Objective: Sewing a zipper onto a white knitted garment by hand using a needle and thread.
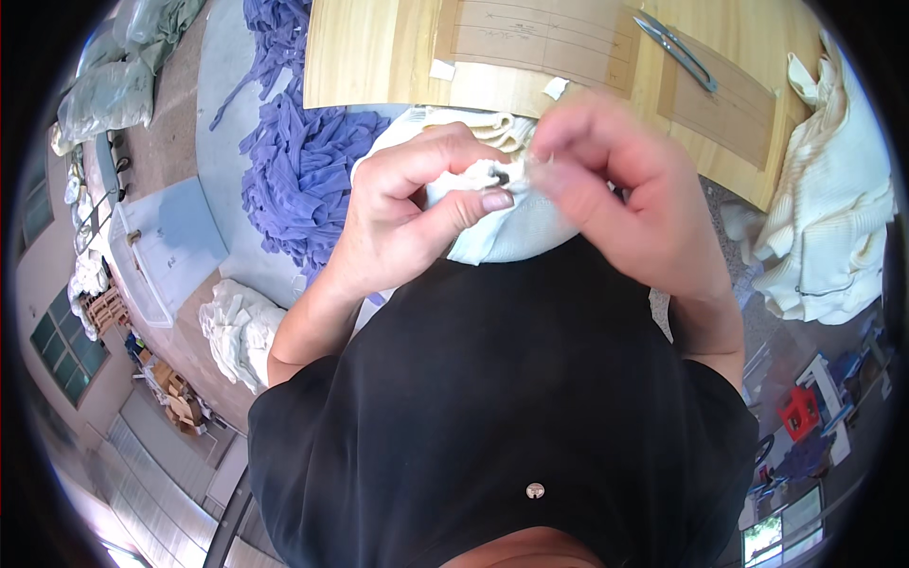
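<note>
Head view: the left hand (pixel 417 213) was closed on a bunched piece of white fabric (pixel 502 222), thumb pressing the cloth against the curled fingers. The right hand (pixel 630 194) met it from the other side, fingertips (pixel 549 170) pinched narrowly on the same fold, beside a small dark spot on the cloth. The fabric was held up close to the camera, above the person's black shirt (pixel 492 398) and in front of the near edge of a wooden table (pixel 379 57). On the table lay brown paper pattern pieces (pixel 530 38) and a pair of metal thread snips (pixel 674 47). A heap of purple knit fabric (pixel 303 161) lay left of the hands. A cream knit garment (pixel 833 199) hung at the right. A smaller pile of white cloth (pixel 241 331) sat lower left, near a pale blue lidded box (pixel 170 241).
</note>
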The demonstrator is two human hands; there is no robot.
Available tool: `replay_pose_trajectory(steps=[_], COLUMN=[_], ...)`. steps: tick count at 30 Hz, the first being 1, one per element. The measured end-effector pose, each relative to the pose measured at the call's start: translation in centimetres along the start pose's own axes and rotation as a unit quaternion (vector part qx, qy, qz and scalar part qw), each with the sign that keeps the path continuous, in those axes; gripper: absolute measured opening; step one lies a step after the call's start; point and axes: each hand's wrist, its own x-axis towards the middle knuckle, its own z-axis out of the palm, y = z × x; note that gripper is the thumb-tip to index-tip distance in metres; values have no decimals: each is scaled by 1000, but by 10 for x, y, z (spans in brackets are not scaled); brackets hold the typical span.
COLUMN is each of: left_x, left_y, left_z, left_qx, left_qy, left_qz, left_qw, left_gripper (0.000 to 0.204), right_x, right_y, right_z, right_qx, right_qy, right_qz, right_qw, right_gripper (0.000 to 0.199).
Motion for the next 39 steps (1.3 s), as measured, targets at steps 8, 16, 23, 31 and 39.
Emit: replay_pose_trajectory(steps=[8, 16, 23, 31, 39], left_x=[-4, -3, -12, -7, -9], left_y=[-4, -3, -4, -3, -8], left_z=[1, 1, -4, 1, 2], left_qx=[-86, -73, -114, -165, -174], left_qy=[44, 35, 72, 68, 67], left_qz=[-76, -85, -97, -117, -111], left_qw=[992, 993, 986, 977, 976], left_gripper=[18, 16, 16, 20, 21], right_x=[16, 1, 10, 21, 5], right_y=[27, 30, 29, 77, 18], right_z=[-32, 18, -64, -134, -61], right_qx=[-372, -354, -448, -450, -121], right_qy=[76, 15, 209, 230, 156], right_qz=[-234, -140, -90, 114, -7], right_qw=[895, 924, 865, 856, 980], right_gripper=[10, 12, 30, 22, 25])
